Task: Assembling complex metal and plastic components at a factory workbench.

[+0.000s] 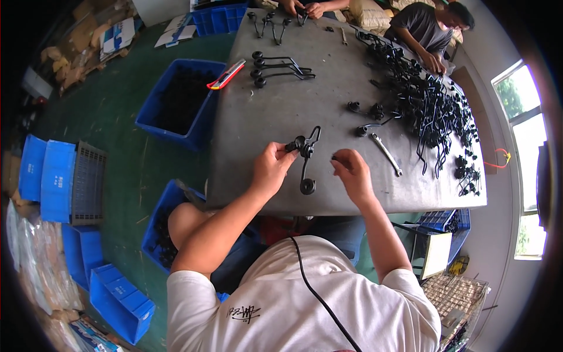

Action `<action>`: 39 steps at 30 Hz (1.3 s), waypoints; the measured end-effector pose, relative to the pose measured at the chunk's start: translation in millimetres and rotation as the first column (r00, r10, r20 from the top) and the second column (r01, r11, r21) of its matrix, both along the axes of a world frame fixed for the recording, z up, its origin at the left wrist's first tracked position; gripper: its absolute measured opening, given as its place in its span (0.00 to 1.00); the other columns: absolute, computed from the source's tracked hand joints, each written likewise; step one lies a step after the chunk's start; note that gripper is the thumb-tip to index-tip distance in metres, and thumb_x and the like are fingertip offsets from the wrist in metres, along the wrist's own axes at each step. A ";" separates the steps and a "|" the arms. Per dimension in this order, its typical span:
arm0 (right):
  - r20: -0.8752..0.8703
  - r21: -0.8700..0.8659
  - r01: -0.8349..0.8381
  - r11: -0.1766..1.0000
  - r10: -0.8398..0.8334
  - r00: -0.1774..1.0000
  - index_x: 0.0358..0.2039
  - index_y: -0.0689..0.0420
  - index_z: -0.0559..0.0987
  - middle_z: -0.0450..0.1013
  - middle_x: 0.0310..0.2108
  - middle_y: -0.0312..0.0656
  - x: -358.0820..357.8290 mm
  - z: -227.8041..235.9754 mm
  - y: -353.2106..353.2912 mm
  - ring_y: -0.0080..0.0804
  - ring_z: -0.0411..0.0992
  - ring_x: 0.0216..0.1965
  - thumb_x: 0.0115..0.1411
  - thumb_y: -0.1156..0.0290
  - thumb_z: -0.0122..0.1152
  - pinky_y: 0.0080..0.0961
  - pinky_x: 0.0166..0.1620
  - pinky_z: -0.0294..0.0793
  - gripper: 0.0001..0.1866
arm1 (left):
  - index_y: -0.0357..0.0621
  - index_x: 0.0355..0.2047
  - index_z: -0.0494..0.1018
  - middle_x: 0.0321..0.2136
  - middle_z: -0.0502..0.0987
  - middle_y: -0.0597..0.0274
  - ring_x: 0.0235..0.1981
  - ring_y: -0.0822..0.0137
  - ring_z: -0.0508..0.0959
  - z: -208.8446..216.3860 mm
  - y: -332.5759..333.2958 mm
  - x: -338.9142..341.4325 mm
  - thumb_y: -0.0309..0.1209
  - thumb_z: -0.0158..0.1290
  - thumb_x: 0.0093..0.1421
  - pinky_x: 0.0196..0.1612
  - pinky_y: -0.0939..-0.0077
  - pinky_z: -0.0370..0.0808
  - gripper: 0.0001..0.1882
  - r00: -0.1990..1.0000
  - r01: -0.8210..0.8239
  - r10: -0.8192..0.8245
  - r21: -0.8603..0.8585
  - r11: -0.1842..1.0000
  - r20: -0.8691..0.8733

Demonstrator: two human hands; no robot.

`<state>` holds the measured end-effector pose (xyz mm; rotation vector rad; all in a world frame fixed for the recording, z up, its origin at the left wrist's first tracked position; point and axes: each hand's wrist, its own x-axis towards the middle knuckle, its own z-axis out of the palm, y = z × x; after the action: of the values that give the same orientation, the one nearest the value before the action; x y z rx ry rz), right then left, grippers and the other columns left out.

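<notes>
My left hand [271, 169] pinches a black bent-rod part with round knobs [307, 154] above the near part of the grey table [328, 88]. A looped end of the part points away from me, and a round knob hangs at its near end. To its right, apart from it, my right hand [355, 180] has its fingers drawn together. A small dark bit shows at those fingertips, too small to name. Beyond my right hand lie a silver wrench [387, 155] and a loose black rod part [375, 127].
A large heap of black rod parts [431, 111] covers the table's right side. Several more rods [281, 70] lie at the left, near a red utility knife [227, 74]. A blue bin [176, 105] of dark pieces stands left of the table. A co-worker [425, 35] handles parts at the far right.
</notes>
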<state>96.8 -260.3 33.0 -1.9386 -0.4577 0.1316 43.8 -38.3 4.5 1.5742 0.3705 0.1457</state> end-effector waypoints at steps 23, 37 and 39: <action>0.137 -0.169 -0.097 0.981 0.121 0.983 0.42 0.63 0.73 0.74 0.33 0.46 -1.6 14.2 45.1 0.35 0.80 0.33 0.64 0.78 0.60 0.28 0.35 0.77 0.08 | 0.34 0.39 0.74 0.32 0.83 0.55 0.32 0.71 0.81 -4.5 0.9 1.9 0.35 0.62 0.62 0.36 0.74 0.77 0.16 1.000 0.005 -0.005 0.011 1.000 -0.022; 0.275 -0.188 -0.159 0.969 0.207 0.939 0.43 0.62 0.72 0.73 0.37 0.50 0.7 6.2 37.8 0.49 0.77 0.33 0.63 0.78 0.60 0.38 0.37 0.77 0.10 | 0.35 0.39 0.74 0.30 0.82 0.58 0.30 0.73 0.80 0.5 2.2 -0.2 0.35 0.62 0.62 0.35 0.75 0.76 0.15 0.999 0.038 -0.038 0.038 0.999 -0.016; 0.283 -0.168 -0.173 0.970 0.215 0.935 0.44 0.62 0.72 0.72 0.36 0.49 0.5 6.4 36.2 0.48 0.77 0.33 0.63 0.79 0.60 0.37 0.37 0.77 0.10 | 0.35 0.39 0.74 0.29 0.82 0.58 0.30 0.72 0.80 0.2 2.3 -0.7 0.35 0.62 0.62 0.35 0.75 0.76 0.15 0.999 0.036 -0.035 0.035 0.999 -0.019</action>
<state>97.3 -224.0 39.4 -2.0576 -0.8644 -0.0051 43.1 -36.1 4.7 1.6174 0.3559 0.1107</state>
